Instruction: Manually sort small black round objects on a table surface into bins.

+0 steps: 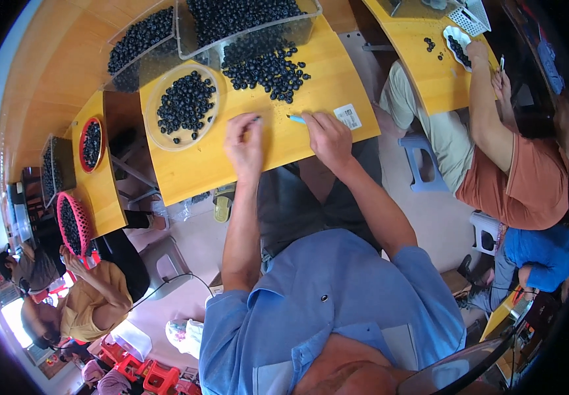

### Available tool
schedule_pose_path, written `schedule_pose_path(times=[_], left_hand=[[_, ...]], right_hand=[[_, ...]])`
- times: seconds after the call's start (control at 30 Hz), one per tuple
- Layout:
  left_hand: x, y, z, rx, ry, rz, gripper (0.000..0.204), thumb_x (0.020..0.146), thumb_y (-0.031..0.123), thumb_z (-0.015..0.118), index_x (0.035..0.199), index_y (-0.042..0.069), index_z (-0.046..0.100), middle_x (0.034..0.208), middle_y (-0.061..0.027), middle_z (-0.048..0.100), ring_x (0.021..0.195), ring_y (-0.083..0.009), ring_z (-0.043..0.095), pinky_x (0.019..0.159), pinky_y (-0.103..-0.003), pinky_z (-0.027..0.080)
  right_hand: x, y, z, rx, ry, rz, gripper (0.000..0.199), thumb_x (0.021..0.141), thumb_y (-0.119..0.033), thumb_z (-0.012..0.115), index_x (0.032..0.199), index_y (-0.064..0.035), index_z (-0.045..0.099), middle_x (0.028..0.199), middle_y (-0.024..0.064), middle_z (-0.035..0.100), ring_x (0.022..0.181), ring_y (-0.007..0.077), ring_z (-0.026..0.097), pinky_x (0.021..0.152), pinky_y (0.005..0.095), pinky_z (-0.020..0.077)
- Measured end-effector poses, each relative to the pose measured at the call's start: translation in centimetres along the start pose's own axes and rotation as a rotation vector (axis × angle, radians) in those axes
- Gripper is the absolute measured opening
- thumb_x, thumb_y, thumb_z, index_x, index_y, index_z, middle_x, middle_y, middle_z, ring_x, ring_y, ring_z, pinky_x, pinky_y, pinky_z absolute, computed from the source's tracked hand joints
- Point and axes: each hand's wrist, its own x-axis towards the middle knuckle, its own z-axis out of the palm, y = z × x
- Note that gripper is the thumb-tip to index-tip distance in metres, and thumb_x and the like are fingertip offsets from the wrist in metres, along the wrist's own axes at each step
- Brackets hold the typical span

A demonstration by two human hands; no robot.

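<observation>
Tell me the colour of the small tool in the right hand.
Light blue: the tool pokes out of the right hand, clearest in the head view.

A light blue short-sleeved shirt with a collar and a small dark button at the chest is worn. Both forearms are left bare below the sleeves, and dark grey trousers are seen beyond.

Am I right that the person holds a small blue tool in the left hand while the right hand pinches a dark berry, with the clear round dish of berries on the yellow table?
Not quite: the hands are swapped. In the head view, the right hand holds the small blue tool, and the left hand pinches the dark berry. The clear round dish of berries does sit on the yellow table.
</observation>
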Motion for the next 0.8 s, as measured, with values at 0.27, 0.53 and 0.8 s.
schedule_pose_path(times=[0.27,0.53,0.8], left_hand=[[8.7,2.0,-5.9,0.483,0.167,0.288,0.03,0.089,-0.003,0.074,0.118,0.005,0.071,0.109,-0.0125,0.07,0.102,-0.0258,0.066,0.078,-0.032,0.058],[5.0,-0.5,2.6,0.385,-0.317,0.117,0.021,0.087,0.009,0.079,0.106,0.002,0.074,0.1,-0.0173,0.069,0.093,-0.0333,0.069,0.084,-0.042,0.055],[4.9,-0.7,3.5,0.422,-0.282,0.026,0.023,0.088,0.01,0.079,0.108,0.0,0.074,0.095,-0.0153,0.072,0.086,-0.0285,0.07,0.08,-0.038,0.056]], right_hand=[[-0.2,0.4,-0.1,0.004,0.047,-0.023,0.029,0.08,-0.003,0.068,0.108,-0.0071,0.074,0.087,0.0031,0.063,0.078,0.0219,0.067,0.068,0.0357,0.0564],[-0.1,0.2,-0.4,0.016,0.006,-0.023,0.03,0.081,-0.002,0.067,0.111,-0.0072,0.073,0.088,0.0044,0.06,0.08,0.0227,0.066,0.07,0.0371,0.0563],[-0.2,0.3,-0.5,0.034,-0.017,-0.007,0.034,0.081,-0.001,0.067,0.114,-0.007,0.072,0.089,0.0052,0.06,0.083,0.0241,0.066,0.072,0.0383,0.0561]])
